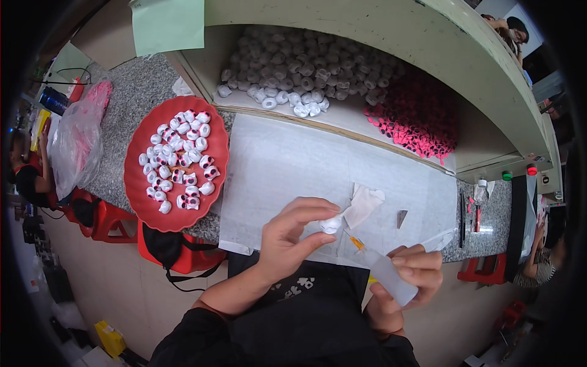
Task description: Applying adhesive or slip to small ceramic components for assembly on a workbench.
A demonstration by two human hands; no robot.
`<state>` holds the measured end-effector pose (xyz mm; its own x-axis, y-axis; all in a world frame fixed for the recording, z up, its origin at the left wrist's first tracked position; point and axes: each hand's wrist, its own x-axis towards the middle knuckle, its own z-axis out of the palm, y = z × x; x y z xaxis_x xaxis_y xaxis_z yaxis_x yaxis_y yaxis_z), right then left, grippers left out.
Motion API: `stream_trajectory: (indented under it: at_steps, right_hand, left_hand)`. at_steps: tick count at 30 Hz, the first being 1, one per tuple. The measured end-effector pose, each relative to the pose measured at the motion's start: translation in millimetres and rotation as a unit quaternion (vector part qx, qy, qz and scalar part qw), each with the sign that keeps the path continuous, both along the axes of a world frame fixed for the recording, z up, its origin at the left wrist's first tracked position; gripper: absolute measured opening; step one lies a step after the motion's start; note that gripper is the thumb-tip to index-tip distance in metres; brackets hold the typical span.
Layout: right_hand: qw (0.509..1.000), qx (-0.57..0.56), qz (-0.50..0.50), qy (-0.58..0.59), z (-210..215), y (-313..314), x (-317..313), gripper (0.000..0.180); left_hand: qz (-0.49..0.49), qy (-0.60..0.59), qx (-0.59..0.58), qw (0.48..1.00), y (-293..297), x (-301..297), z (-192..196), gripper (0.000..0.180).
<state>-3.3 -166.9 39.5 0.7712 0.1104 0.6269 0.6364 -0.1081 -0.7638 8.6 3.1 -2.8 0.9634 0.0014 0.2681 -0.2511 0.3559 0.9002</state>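
Between the thumb and fingers of my left hand [290, 235] is a small white rounded figure piece [331, 225]. My right hand [411, 278] grips a translucent white squeeze bottle [391, 279], tilted so that its thin needle tip with an orange base [357, 243] points up toward the white piece. The tip appears just short of the piece; whether they touch I cannot tell. A crumpled white tissue [365, 205] lies on the white work sheet [275, 159] beyond my hands. Right of it is a small dark triangular piece [401, 218].
On the left, a red scalloped tray [137, 189] holds many white pieces, several with pink and black parts. The shelf ahead carries a heap of white pieces [299, 67] and a pile of pink-and-black parts [422, 116]. Red stools [183, 254] stand below the counter; other people sit at both sides.
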Motion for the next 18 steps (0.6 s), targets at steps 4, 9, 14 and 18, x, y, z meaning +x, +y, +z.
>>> stream_trajectory:
  at_steps: [4, 9, 14, 18]
  right_hand:
    - [0.996, 0.017, -0.025, 0.080, -9.6, -16.6, 35.6, 0.036]
    - [0.968, -0.072, -0.052, 0.233, -36.7, -16.5, 124.3, 0.030]
    - [0.903, -0.376, -0.198, 0.067, -64.8, 1.8, 174.2, 0.024]
    - [0.882, -0.431, -0.180, 0.059, -62.7, 8.5, 166.7, 0.016]
  left_hand:
    - [0.066, 0.006, -0.070, 0.995, 19.5, 10.1, -3.0, 0.033]
    - [0.098, 0.010, -0.104, 0.990, 31.3, 13.6, -2.8, 0.035]
    - [0.118, 0.015, -0.094, 0.988, 37.4, 8.6, -0.9, 0.036]
    - [0.138, 0.027, -0.091, 0.986, 48.4, 10.0, -3.4, 0.036]
